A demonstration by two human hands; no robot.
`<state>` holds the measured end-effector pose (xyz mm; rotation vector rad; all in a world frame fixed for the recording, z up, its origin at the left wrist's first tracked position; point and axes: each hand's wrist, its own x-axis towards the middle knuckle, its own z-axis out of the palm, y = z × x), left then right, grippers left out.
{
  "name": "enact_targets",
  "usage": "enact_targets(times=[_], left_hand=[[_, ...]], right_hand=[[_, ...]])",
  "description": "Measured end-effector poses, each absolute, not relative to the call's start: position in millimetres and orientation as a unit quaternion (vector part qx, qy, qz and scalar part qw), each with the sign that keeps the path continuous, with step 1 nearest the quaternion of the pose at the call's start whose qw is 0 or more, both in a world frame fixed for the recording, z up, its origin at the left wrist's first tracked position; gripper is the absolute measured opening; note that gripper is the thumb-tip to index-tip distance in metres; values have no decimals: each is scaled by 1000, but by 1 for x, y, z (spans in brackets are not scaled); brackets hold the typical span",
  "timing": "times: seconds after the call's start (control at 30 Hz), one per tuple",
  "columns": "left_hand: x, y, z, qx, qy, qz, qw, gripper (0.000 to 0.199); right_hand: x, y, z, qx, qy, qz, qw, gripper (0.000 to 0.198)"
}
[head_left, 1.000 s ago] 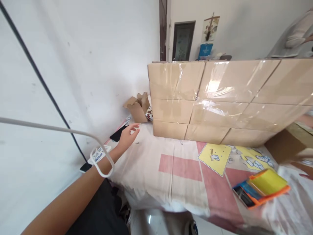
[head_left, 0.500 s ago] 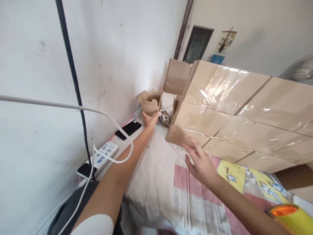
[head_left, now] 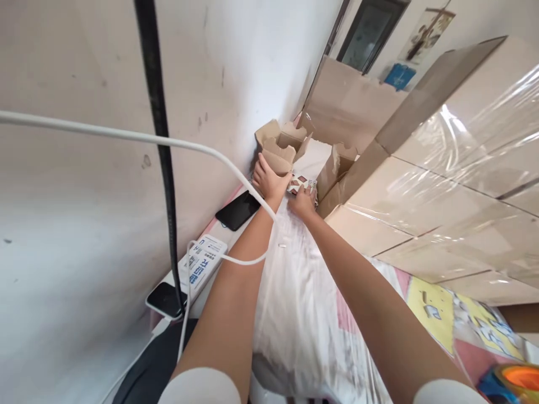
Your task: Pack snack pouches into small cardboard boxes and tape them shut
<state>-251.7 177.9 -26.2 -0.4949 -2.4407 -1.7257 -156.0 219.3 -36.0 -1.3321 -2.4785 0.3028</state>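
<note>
Much sits out of sight behind our own arms: the left hand (head_left: 269, 182) presses against the near side of the small box (head_left: 280, 147), its fingers wrapped up onto the cardboard, though the thumb side is turned away and we cannot tell how tight the grip is. The right hand (head_left: 302, 203) lies just right of that box, fingers curled down onto a patterned packet (head_left: 300, 182) of which only a strip shows; whether the grip really closes round it is hard to make out. The small box stands open-flapped at the wall, with a second open box (head_left: 337, 165) right of it, partly masked by the big wrapped stack (head_left: 442, 185), which runs off the picture's edge. A white cable (head_left: 168, 141) crosses in front of our left forearm. Left of the small box lies a phone (head_left: 238, 210), then a power strip (head_left: 203, 261) nearer us. An orange tape holder (head_left: 520, 377) is cut off at the corner, on the sheeted bed (head_left: 295, 292).
</note>
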Motion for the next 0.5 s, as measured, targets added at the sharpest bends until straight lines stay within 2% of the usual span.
enact_targets(times=[0.2,0.37,0.5], left_hand=[[-251,178,-35,-176,-793,-578,71,118],[-234,168,-32,-248,-769,-584,80,116],[-203,140,-13,-253,-752,-602,92,115]], right_hand=[[-153,231,-32,-499,-840,85,198,51],[-153,218,1,-499,-827,125,227,49],[-123,172,28,-473,-823,158,273,46]])
